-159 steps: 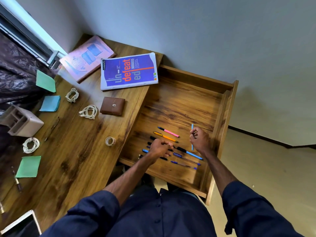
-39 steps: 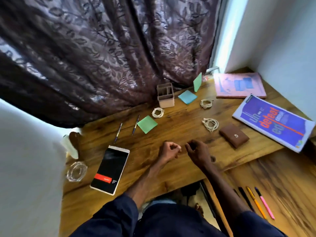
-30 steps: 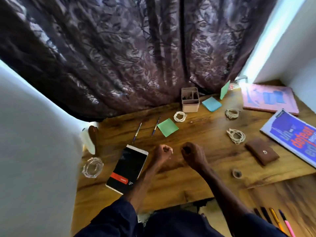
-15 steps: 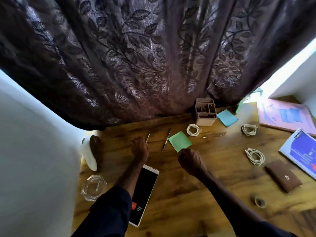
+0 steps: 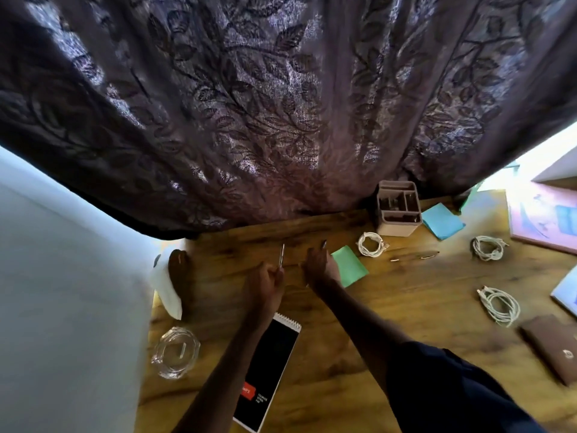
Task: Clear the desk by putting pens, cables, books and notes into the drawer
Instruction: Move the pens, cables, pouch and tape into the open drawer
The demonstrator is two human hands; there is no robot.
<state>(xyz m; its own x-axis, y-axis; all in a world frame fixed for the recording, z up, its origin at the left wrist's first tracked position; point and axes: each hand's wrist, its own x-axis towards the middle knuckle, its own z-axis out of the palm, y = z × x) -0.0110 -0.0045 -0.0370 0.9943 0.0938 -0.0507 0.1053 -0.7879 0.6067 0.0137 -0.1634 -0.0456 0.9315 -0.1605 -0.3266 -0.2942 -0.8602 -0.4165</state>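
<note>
two pens are in play near the far edge of the desk (image 5: 406,307), and each carries its own risk. at about 7 o'clock of the left hand (image 5: 265,282), a glass ashtray (image 5: 175,351) sits close to the forearm, and a black notepad (image 5: 268,370) lies beneath that forearm. a careless pull back toward the body could, i judge, knock either one.

the left hand pinches a slim pen (image 5: 282,254) by its near end between thumb and fingertips. the barrel points to 12 o'clock, toward the curtain (image 5: 281,104). so short a hold at one end could let the pen swing or slip on the way to the drawer, which is out of view.

just at its 3 o'clock, the right hand (image 5: 318,267) lies knuckles up with its fingers bent down over a dark pen (image 5: 323,244). only the pen's tip shows, at 12 o'clock of the fingers, and i cannot tell whether they have closed on it. a fumble there could roll the pen toward the curtain or drag the green note (image 5: 349,265) just beside the hand's 3 o'clock side.

further toward 3 o'clock, a coiled white cable (image 5: 371,243) and another pen (image 5: 415,256) lie on the wood, not yet cleared.

both forearms reach forward nearly side by side with wrists low over the desk. the right one comes out of a dark sleeve (image 5: 437,385).
</note>
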